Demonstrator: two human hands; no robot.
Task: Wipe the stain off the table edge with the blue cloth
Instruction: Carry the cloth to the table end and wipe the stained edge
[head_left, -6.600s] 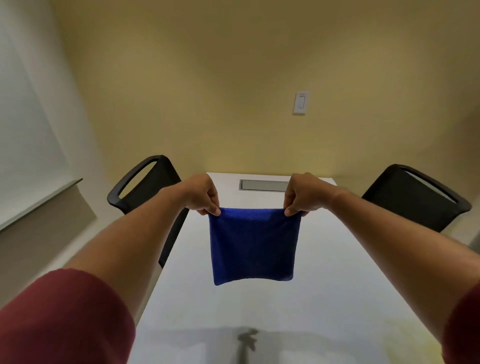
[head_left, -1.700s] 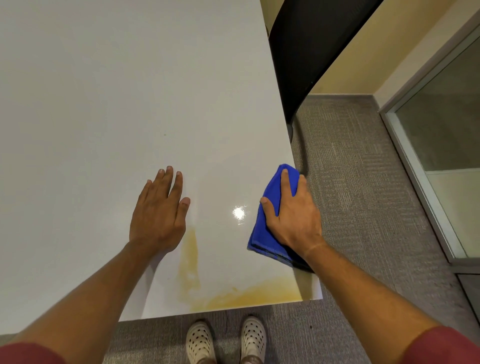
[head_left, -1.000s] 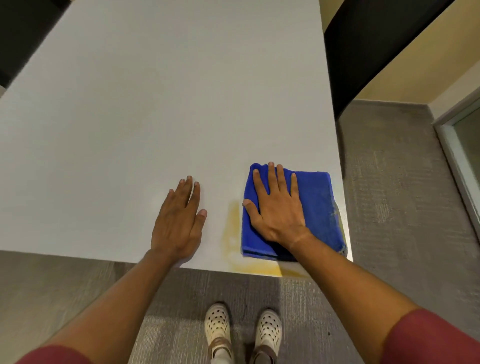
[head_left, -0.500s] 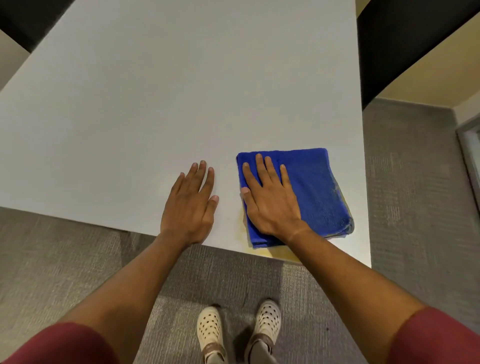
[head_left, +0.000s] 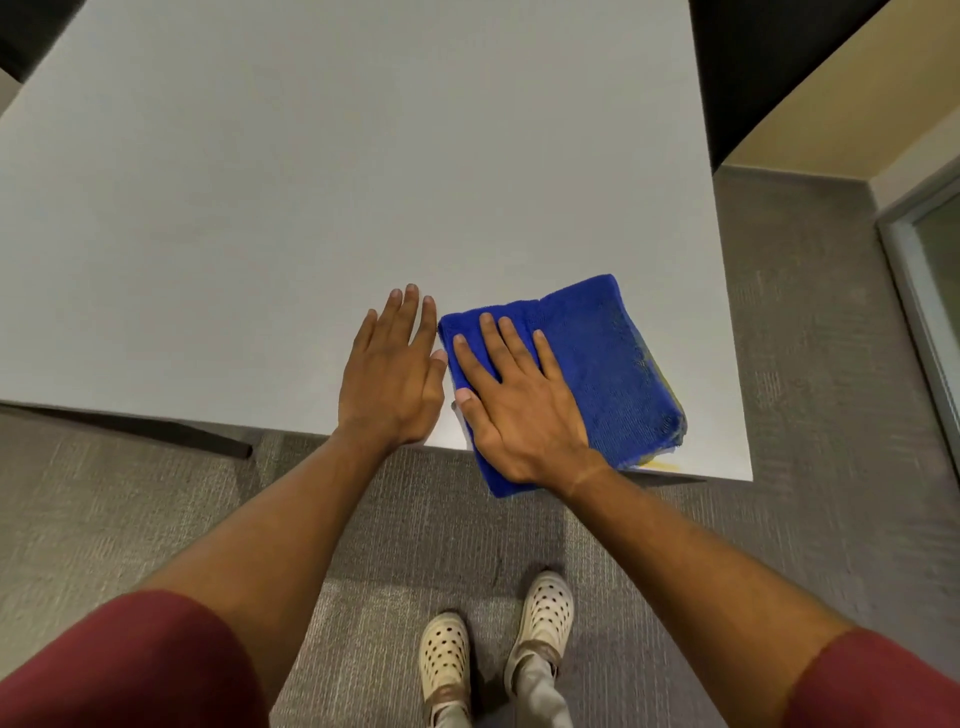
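Grey, finely ribbed carpet (head_left: 810, 545) covered the floor. A pair of cream perforated clogs (head_left: 545, 616) stood on it, the toes pointing toward the top of the view, the right one a little ahead of the left. A black chair back (head_left: 748, 67) filled the upper right corner against a yellow wall (head_left: 852, 109). At the right edge ran a pale frame around a glass panel (head_left: 943, 270).

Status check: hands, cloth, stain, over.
Right hand flat on cloth at table edge. Left hand flat beside it. Stain sliver showing. Nothing in the way.
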